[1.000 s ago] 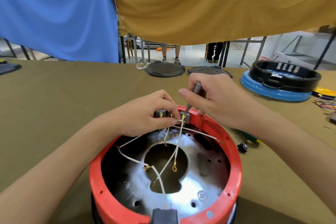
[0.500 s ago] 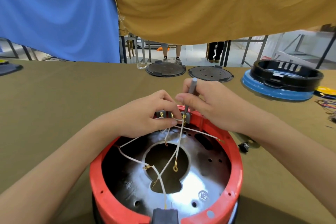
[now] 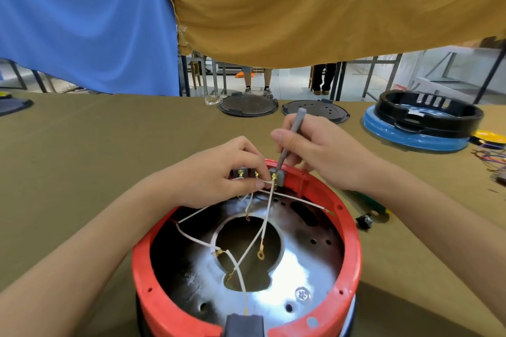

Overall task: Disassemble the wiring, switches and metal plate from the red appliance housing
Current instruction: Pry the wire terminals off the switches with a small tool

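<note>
Two dark lids (image 3: 247, 106) are lying beyond the red housing (image 3: 347, 230) before you. Your left hand (image 3: 219, 172) is pinching white wires (image 3: 267, 210); your right hand (image 3: 309, 150), now raised higher, is gripping a gray tool (image 3: 290, 139).

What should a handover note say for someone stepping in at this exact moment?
Left hand pinches white wires beside the grey switch block on the far rim of the round red plastic housing.
Right hand holds a slim grey screwdriver, tip at that block.
Done: several ring terminals hang loose over the shiny metal plate.
Left: free the switches, pull the wiring, remove the plate, which is in the housing.
</note>
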`<state>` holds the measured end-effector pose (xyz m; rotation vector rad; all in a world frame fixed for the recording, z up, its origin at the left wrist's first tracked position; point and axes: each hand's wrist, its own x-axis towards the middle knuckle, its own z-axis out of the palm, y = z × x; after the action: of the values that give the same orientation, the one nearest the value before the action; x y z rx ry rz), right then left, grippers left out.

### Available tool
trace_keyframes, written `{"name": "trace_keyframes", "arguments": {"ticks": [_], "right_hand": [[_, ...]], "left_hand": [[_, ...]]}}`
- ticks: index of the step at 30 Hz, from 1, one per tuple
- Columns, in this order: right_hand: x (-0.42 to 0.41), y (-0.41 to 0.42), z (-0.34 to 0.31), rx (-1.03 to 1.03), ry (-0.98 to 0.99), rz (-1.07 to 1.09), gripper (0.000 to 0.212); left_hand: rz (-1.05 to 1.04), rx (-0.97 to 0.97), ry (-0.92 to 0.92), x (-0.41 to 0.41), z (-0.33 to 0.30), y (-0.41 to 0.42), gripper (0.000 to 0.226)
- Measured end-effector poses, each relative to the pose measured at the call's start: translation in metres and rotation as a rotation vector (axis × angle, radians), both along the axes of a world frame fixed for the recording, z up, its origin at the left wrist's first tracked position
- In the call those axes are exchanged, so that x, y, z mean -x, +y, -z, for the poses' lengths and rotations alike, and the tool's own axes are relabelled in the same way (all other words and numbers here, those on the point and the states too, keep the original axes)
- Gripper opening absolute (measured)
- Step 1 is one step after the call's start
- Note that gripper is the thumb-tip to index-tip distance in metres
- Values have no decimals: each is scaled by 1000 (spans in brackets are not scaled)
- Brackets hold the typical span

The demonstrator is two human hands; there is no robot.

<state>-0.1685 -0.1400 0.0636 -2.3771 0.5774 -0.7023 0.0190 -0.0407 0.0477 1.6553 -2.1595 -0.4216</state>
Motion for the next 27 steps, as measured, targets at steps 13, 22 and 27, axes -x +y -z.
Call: {"name": "trace_keyframes", "arguments": {"ticks": [13,22,27], "right_hand": [[-4,-5,1,-181,-26,38,33],[-1,5,-5,280,128,-8,29],[-6,3,-2,116,60,32,32]], "left_hand": [[-5,-12,1,0,0,0,10],[-2,4,1,1,-1,1,11],[1,8,5,2,0,1,11]]}}
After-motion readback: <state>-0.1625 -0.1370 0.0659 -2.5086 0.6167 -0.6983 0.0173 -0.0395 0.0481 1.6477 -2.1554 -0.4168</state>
